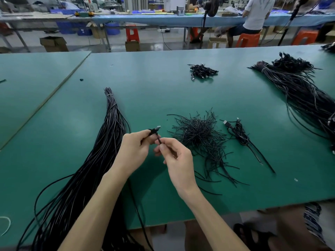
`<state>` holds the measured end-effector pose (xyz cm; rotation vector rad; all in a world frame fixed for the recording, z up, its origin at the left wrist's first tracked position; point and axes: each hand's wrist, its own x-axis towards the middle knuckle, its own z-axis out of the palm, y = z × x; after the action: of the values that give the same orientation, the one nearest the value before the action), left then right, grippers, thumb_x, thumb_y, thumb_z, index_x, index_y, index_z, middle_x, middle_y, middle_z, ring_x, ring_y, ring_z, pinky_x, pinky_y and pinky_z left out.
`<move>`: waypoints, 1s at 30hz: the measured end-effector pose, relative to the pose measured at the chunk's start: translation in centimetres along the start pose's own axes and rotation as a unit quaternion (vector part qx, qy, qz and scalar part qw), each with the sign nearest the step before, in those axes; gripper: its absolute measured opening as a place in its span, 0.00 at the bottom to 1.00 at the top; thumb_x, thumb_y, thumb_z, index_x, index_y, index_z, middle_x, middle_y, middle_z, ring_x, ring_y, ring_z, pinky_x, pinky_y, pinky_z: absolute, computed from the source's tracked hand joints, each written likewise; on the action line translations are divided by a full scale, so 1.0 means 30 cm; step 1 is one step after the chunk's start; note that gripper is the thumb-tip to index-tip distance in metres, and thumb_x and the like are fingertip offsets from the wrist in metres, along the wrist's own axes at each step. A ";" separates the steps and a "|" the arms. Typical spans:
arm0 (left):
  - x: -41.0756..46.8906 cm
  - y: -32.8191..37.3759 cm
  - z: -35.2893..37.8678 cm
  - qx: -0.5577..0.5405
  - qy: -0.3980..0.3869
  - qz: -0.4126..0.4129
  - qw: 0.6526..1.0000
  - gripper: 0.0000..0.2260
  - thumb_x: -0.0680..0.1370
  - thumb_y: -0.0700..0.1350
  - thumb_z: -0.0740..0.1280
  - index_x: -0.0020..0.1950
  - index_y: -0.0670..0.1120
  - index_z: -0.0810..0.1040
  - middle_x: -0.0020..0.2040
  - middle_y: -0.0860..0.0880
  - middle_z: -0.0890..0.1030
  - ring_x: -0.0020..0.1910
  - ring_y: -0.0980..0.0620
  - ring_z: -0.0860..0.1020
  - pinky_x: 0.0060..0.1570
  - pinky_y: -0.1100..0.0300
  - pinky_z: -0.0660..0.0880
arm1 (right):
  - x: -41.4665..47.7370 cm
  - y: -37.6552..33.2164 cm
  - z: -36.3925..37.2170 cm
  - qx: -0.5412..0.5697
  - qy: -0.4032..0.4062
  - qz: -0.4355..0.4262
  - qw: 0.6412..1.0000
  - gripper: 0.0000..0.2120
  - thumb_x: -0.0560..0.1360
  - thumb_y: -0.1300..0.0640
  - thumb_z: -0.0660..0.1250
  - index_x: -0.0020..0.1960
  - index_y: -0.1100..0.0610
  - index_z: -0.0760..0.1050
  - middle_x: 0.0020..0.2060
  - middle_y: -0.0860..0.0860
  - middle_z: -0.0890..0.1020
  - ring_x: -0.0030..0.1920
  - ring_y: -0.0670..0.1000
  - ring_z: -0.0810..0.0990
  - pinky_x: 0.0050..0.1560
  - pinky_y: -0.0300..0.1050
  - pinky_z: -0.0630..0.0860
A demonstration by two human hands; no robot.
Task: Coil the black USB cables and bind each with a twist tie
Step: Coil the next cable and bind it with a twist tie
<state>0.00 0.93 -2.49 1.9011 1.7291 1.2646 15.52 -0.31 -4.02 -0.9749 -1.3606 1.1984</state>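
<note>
One cable (pixel 157 130) between left hand (pixel 135 147), right hand (pixel 176 158)

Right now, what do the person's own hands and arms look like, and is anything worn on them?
The left hand and the right hand wear no gloves, and I see no ring. The left forearm and the right forearm show no sleeve, watch or bracelet down to the picture's edge.

— What's beyond the green table (pixel 163 84)?
— Shiny grey floor (pixel 155 46), orange stools (pixel 247 39), cardboard boxes (pixel 53 44).
— And farther?
— A long blue-covered table (pixel 145 19), blue crates (pixel 65 27) beneath, one person (pixel 257 13) seated there.
</note>
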 end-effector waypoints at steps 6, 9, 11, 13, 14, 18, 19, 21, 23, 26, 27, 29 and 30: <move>-0.002 0.016 -0.002 -0.341 -0.075 -0.164 0.923 0.12 0.85 0.40 0.62 0.57 0.35 0.83 0.48 0.41 0.86 0.41 0.46 0.81 0.42 0.52 0.78 | 0.007 0.009 0.006 -0.008 -0.018 0.022 1.000 0.06 0.82 0.62 0.69 0.55 0.55 0.83 0.45 0.47 0.88 0.44 0.48 0.88 0.39 0.36 0.77; -0.012 0.027 0.000 -0.414 -0.086 -0.188 0.886 0.16 0.82 0.46 0.64 0.60 0.35 0.82 0.56 0.36 0.85 0.49 0.41 0.83 0.41 0.55 0.80 | 0.008 0.012 0.005 0.001 -0.022 0.032 0.999 0.05 0.81 0.60 0.70 0.55 0.55 0.83 0.47 0.48 0.88 0.47 0.49 0.88 0.39 0.40 0.79; -0.012 0.029 0.001 -0.436 -0.087 -0.198 0.873 0.17 0.81 0.48 0.65 0.60 0.36 0.82 0.57 0.37 0.85 0.53 0.40 0.84 0.41 0.57 0.80 | 0.010 0.014 0.005 0.001 -0.025 0.027 0.999 0.05 0.81 0.60 0.70 0.56 0.57 0.83 0.47 0.49 0.88 0.48 0.49 0.88 0.40 0.41 0.81; -0.010 0.025 0.001 -0.451 -0.090 -0.204 0.864 0.17 0.81 0.48 0.65 0.61 0.36 0.82 0.58 0.36 0.84 0.54 0.38 0.83 0.43 0.54 0.80 | 0.010 0.013 0.008 0.004 -0.027 0.022 0.999 0.05 0.81 0.60 0.70 0.56 0.57 0.83 0.47 0.49 0.88 0.48 0.49 0.88 0.39 0.42 0.82; -0.008 0.023 0.002 -0.458 -0.097 -0.206 0.859 0.18 0.82 0.49 0.65 0.61 0.36 0.82 0.59 0.36 0.84 0.54 0.38 0.84 0.44 0.52 0.80 | 0.009 0.013 0.008 0.007 -0.028 0.020 0.999 0.05 0.81 0.60 0.70 0.57 0.57 0.82 0.47 0.49 0.88 0.47 0.49 0.88 0.38 0.43 0.82; -0.006 0.025 0.005 -0.488 -0.106 -0.206 0.841 0.16 0.83 0.47 0.64 0.63 0.36 0.82 0.57 0.37 0.85 0.49 0.43 0.85 0.39 0.55 0.81 | 0.009 0.017 0.008 0.006 -0.030 0.027 0.999 0.03 0.82 0.59 0.69 0.54 0.58 0.77 0.44 0.48 0.88 0.45 0.49 0.88 0.36 0.45 0.83; -0.005 0.023 0.004 -0.497 -0.091 -0.206 0.838 0.16 0.83 0.46 0.64 0.62 0.36 0.81 0.55 0.38 0.85 0.48 0.44 0.85 0.39 0.56 0.81 | 0.009 0.019 0.008 0.003 -0.033 0.028 0.999 0.03 0.82 0.59 0.69 0.53 0.57 0.76 0.44 0.48 0.88 0.45 0.48 0.88 0.36 0.44 0.83; 0.001 0.015 0.000 -0.528 -0.064 -0.203 0.822 0.15 0.83 0.45 0.64 0.61 0.35 0.80 0.49 0.45 0.83 0.46 0.48 0.83 0.43 0.57 0.81 | 0.009 0.024 0.009 -0.016 -0.047 0.022 0.999 0.03 0.82 0.59 0.69 0.52 0.56 0.75 0.44 0.46 0.88 0.46 0.46 0.88 0.37 0.42 0.83; 0.010 0.010 -0.007 -0.559 -0.051 -0.203 0.802 0.13 0.83 0.45 0.63 0.60 0.36 0.79 0.42 0.50 0.78 0.40 0.52 0.79 0.45 0.59 0.79 | 0.011 0.029 0.014 -0.034 -0.061 0.019 0.997 0.03 0.82 0.60 0.68 0.52 0.55 0.75 0.44 0.45 0.88 0.47 0.44 0.87 0.39 0.41 0.82; 0.018 0.010 -0.014 -0.605 -0.056 -0.212 0.765 0.12 0.84 0.44 0.62 0.59 0.37 0.77 0.38 0.52 0.71 0.33 0.55 0.70 0.41 0.61 0.75 | 0.012 0.033 0.017 -0.041 -0.067 0.023 0.997 0.04 0.82 0.59 0.68 0.54 0.53 0.74 0.45 0.46 0.88 0.48 0.45 0.87 0.40 0.41 0.82; 0.018 0.010 -0.014 -0.620 -0.064 -0.213 0.753 0.10 0.84 0.44 0.61 0.57 0.38 0.77 0.38 0.52 0.70 0.32 0.56 0.68 0.39 0.62 0.74 | 0.011 0.031 0.016 -0.041 -0.068 0.026 0.996 0.06 0.82 0.58 0.69 0.57 0.52 0.73 0.45 0.45 0.88 0.49 0.44 0.87 0.40 0.41 0.82; 0.016 0.011 -0.018 -0.640 -0.082 -0.208 0.735 0.09 0.85 0.43 0.59 0.53 0.40 0.77 0.37 0.53 0.68 0.30 0.57 0.66 0.35 0.64 0.71 | 0.010 0.025 0.014 -0.040 -0.076 0.031 0.996 0.13 0.82 0.56 0.69 0.64 0.50 0.70 0.45 0.43 0.88 0.50 0.43 0.86 0.42 0.41 0.82; 0.016 0.011 -0.020 -0.646 -0.090 -0.203 0.731 0.10 0.85 0.42 0.59 0.51 0.41 0.78 0.37 0.53 0.68 0.29 0.58 0.65 0.34 0.64 0.69 | 0.010 0.023 0.012 -0.039 -0.083 0.030 0.995 0.15 0.82 0.56 0.69 0.66 0.50 0.70 0.45 0.43 0.88 0.50 0.44 0.86 0.42 0.41 0.82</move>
<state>-0.26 1.07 -1.72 0.6961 0.6220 1.3950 15.10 0.04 -4.63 -0.9937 -1.5271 1.3029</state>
